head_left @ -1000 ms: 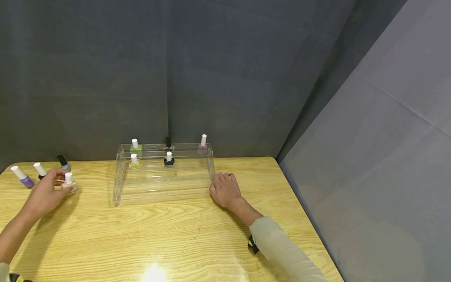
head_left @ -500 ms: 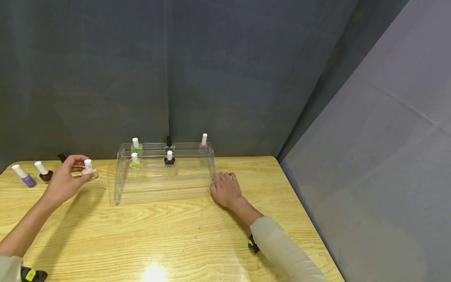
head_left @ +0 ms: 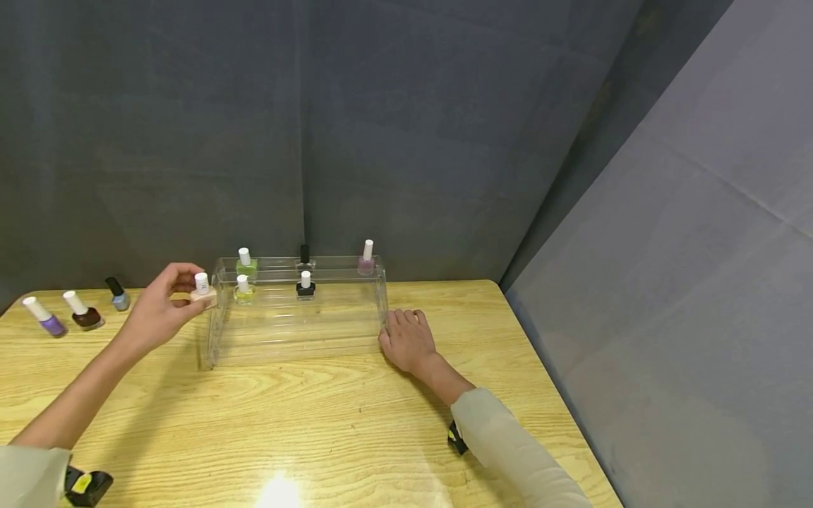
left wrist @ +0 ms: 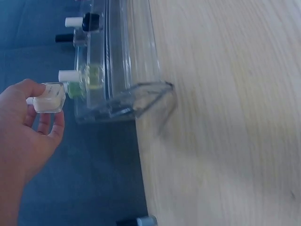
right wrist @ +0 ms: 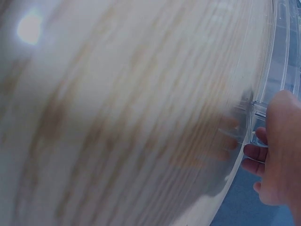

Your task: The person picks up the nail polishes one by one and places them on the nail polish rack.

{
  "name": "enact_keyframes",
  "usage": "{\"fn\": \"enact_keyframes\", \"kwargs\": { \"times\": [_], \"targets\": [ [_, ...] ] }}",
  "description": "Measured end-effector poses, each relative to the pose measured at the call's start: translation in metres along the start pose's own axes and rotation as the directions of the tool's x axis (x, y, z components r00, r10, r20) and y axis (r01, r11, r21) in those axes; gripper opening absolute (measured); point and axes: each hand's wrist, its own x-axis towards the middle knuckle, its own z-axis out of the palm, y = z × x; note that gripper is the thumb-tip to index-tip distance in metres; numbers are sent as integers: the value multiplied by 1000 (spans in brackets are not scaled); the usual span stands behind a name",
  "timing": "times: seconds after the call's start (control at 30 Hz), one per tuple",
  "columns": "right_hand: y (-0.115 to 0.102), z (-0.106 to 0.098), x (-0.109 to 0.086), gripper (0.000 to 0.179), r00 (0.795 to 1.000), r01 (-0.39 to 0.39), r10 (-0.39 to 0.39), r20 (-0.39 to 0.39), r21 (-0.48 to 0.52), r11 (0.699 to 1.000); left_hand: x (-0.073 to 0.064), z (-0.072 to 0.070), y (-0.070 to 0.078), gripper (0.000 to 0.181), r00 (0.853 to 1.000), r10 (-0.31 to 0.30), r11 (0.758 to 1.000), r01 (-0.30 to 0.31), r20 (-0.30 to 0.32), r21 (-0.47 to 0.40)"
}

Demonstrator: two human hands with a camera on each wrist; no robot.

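Observation:
My left hand point(head_left: 159, 310) pinches a nail polish bottle point(head_left: 203, 296) with pale cream polish and a white cap, raised upright at the left end of the clear display rack point(head_left: 298, 353). The same cream bottle point(left wrist: 49, 99) shows between thumb and fingers in the left wrist view. Several nail polish bottles stand on the rack's upper steps, among them a green one point(head_left: 246, 268), a yellow one point(head_left: 244, 294), a dark one point(head_left: 305, 290) and a mauve one point(head_left: 365, 266). My right hand point(head_left: 408, 343) grips the rack's right end, fingers curled beside the end panel point(right wrist: 254, 115).
On the table's left part are a purple bottle point(head_left: 52, 324), a dark brown bottle point(head_left: 87, 319) and a grey-blue bottle point(head_left: 120, 301) with a black cap. A dark cloth point(head_left: 159, 141) rises behind the wooden table point(head_left: 305, 423), and a grey one point(head_left: 686, 282) on the right.
My left hand has lifted the cream nail polish bottle from beside the other loose bottles and carried it right to the rack's left end. The right hand has stayed at the rack.

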Motion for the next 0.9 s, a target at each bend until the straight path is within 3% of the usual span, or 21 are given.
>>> {"fn": "enact_keyframes", "kwargs": {
  "times": [0.9],
  "targets": [
    [-1, -4, -2, 31, 1000, 14, -14, -16, 10, 1000, 63, 70, 54, 39, 987, 88, 987, -68, 132, -147]
  ]
}}
